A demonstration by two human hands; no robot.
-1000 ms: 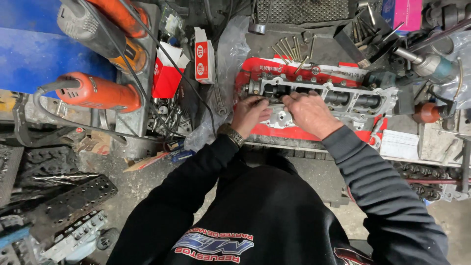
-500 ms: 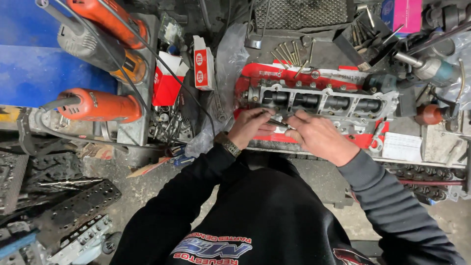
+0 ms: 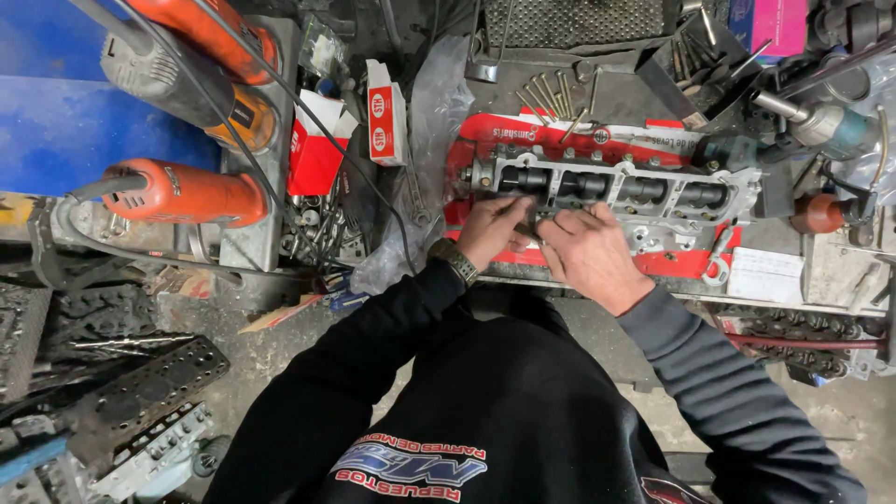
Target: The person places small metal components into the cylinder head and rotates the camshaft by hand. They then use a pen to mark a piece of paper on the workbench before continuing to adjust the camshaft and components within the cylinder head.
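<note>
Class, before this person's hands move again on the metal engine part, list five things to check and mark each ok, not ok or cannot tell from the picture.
1. Both hands on the work: left hand and right hand rest on the near edge of the grey metal cylinder head. Ok.
2. Head supported: it lies flat on the red printed sheet on the bench. Ok.
3. Anything in the grip of the fingers: hidden between the hands. Cannot tell.
4. Loose long bolts kept off the head: they lie behind it, apart. Ok.
5. Black power cord clear of the hands: it runs left of the left wrist, apart. Ok.
</note>
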